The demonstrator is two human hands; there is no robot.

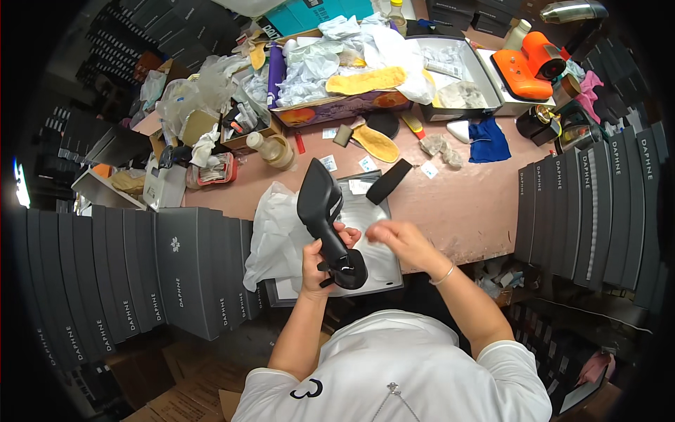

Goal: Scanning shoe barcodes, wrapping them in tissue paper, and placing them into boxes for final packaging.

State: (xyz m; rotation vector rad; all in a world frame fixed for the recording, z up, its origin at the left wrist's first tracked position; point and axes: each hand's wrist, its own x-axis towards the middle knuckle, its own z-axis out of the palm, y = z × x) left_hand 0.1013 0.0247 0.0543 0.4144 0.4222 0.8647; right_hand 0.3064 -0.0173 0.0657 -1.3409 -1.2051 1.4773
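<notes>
My left hand (313,267) grips a black high-heeled shoe (320,197) by its heel end. The shoe is held up over the table, its dark sole showing and its toe pointing away from me. Just to its right is my right hand (404,243), apart from the shoe, its fingertips curled and smeared by motion. Beneath both hands lies an open grey shoebox (388,276) with white lining. White tissue paper (271,235) spills over its left side. A black, strap-like piece (389,181) rests at the box's far right corner.
Grey shoeboxes stand in rows at left (186,274) and right (590,211). Across the table's back are a paper-filled carton (337,109), an orange device (524,74) and a blue cloth (490,141). A clear bottle (273,150) and a yellow insole (376,143) lie nearer.
</notes>
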